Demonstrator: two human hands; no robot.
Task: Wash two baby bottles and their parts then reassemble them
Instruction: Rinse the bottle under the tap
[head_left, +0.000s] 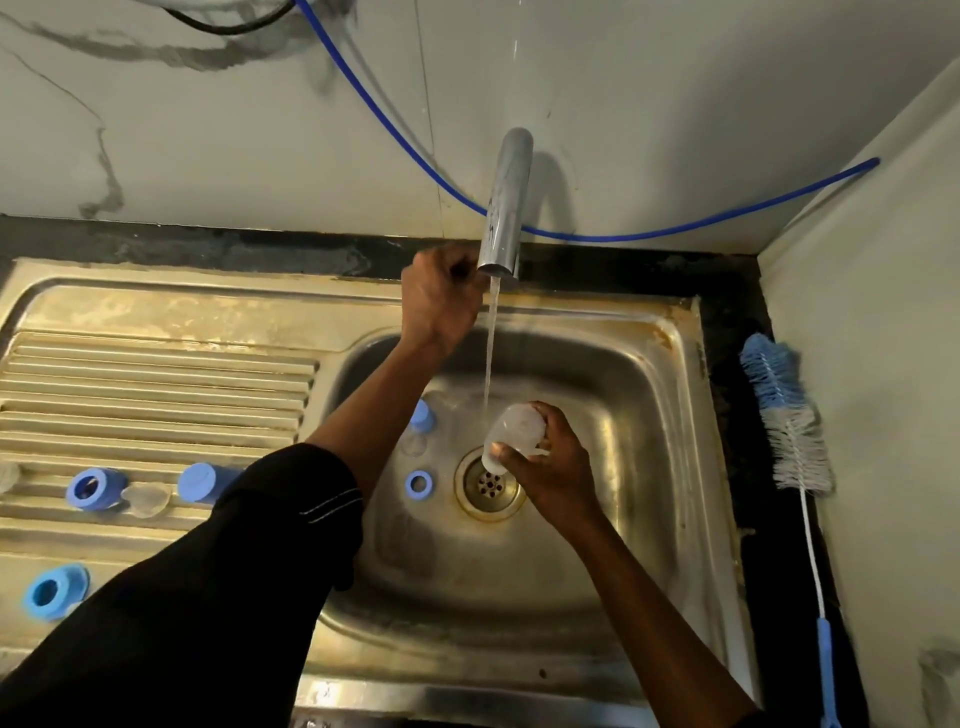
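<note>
Grips translucent plastic baby bottle under water stream in right hand, clasps chrome tap (lever, seemingly) in left hand.

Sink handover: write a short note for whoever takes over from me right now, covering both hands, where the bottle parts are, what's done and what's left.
Left hand: grips at the faucet spout; water is running.
Right hand: holds a clear bottle under the stream.
In the sink: small blue ring, blue part.
On the drainboard: blue collar, clear teat, blue cap, second blue collar.
Bottle brush: on the counter, right of the sink.
Done: everything taken apart.
Left: finish washing, then reassemble. No second bottle in view.
</note>
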